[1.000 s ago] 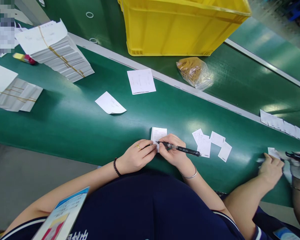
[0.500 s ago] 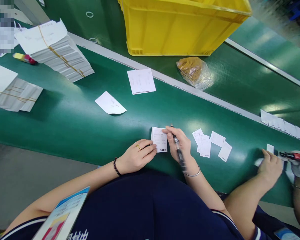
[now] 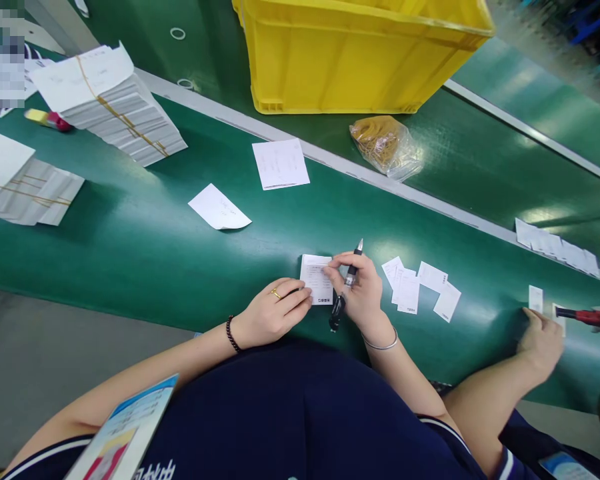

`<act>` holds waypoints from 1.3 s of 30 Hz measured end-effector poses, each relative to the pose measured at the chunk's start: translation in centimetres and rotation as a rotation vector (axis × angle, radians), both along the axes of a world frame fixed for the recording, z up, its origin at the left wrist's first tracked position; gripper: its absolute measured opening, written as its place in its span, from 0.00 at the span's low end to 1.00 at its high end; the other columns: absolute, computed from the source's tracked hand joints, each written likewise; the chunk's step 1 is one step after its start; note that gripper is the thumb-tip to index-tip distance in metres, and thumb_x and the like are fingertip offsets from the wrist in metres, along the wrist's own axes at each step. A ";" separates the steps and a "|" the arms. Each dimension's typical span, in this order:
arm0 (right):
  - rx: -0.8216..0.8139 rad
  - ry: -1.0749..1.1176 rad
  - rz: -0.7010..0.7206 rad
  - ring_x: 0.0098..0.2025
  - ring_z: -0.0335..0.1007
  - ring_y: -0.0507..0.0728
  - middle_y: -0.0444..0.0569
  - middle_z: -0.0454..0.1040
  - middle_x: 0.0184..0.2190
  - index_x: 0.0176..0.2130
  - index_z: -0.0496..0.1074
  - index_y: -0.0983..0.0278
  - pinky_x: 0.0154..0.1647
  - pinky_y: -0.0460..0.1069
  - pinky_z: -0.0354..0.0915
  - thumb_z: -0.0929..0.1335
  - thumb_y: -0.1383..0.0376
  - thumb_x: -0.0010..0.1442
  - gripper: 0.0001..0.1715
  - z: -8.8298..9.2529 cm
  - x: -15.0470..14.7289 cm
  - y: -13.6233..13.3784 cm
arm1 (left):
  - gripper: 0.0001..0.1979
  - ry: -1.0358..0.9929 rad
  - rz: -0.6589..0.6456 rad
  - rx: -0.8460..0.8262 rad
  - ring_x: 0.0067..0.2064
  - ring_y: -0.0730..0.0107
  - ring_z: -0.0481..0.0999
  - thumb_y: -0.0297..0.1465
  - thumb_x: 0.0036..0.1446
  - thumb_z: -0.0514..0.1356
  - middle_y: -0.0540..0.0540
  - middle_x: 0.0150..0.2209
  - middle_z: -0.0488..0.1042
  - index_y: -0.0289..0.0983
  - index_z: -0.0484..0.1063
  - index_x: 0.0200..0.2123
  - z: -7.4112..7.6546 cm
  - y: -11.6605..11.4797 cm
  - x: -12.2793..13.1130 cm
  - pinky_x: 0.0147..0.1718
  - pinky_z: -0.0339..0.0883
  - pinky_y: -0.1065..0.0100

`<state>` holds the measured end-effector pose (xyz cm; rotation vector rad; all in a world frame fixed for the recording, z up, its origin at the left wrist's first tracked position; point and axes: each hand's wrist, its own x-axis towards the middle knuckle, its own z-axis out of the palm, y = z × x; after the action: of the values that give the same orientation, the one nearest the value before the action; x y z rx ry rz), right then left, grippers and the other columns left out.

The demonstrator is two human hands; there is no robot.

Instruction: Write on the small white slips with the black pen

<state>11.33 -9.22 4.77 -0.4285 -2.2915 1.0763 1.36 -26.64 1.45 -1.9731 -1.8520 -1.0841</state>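
Observation:
A small white printed slip point(image 3: 314, 275) lies on the green belt point(image 3: 130, 247) near its front edge. My left hand point(image 3: 275, 312), with a ring and a bead bracelet, has its fingers pressed together on the slip's lower left corner. My right hand point(image 3: 361, 293) rests at the slip's right edge and grips a black pen point(image 3: 346, 285). The pen stands across the fingers, its tip pointing away from me. Several more small slips point(image 3: 420, 288) lie scattered just right of my right hand.
A yellow crate point(image 3: 360, 60) stands beyond the belt's rail, beside a bag of rubber bands point(image 3: 386, 145). Banded paper stacks point(image 3: 115, 107) sit far left. Two loose sheets point(image 3: 280, 163) lie mid-belt. At the right, a co-worker's hand point(image 3: 543, 337) holds down a slip beside a red pen point(image 3: 583, 315).
My right hand has turned the pen from lying sideways with its tip on the slip to pointing away from me. The slip stays under my left fingers. The co-worker's hands have shifted slightly.

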 end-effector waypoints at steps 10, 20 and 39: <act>-0.104 0.075 -0.529 0.37 0.74 0.53 0.44 0.73 0.33 0.42 0.64 0.60 0.42 0.51 0.68 0.71 0.61 0.57 0.14 2.7 7.1 8.5 | 0.15 -0.043 0.026 0.054 0.46 0.60 0.77 0.21 0.57 0.63 0.38 0.43 0.75 0.32 0.70 0.48 0.2 0.2 -0.2 0.45 0.76 0.57; -0.170 -0.112 -0.709 0.36 0.74 0.55 0.46 0.75 0.31 0.39 0.66 0.62 0.45 0.56 0.68 0.71 0.57 0.51 0.18 -1.8 14.1 12.6 | 0.10 -0.064 0.002 0.019 0.47 0.60 0.77 0.20 0.56 0.63 0.42 0.41 0.77 0.35 0.73 0.41 0.3 0.4 0.0 0.46 0.76 0.57; -0.041 -0.166 0.052 0.30 0.76 0.54 0.46 0.79 0.30 0.37 0.74 0.61 0.33 0.49 0.72 0.67 0.67 0.59 0.05 1.5 1.1 -1.4 | 0.08 -0.005 -0.008 -0.016 0.50 0.60 0.75 0.20 0.60 0.59 0.41 0.44 0.77 0.32 0.73 0.43 0.0 -0.1 0.1 0.48 0.76 0.56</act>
<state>12.40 -10.59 6.27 -0.4939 -2.4410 1.1529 1.43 -26.74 1.42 -1.9895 -1.8625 -1.0802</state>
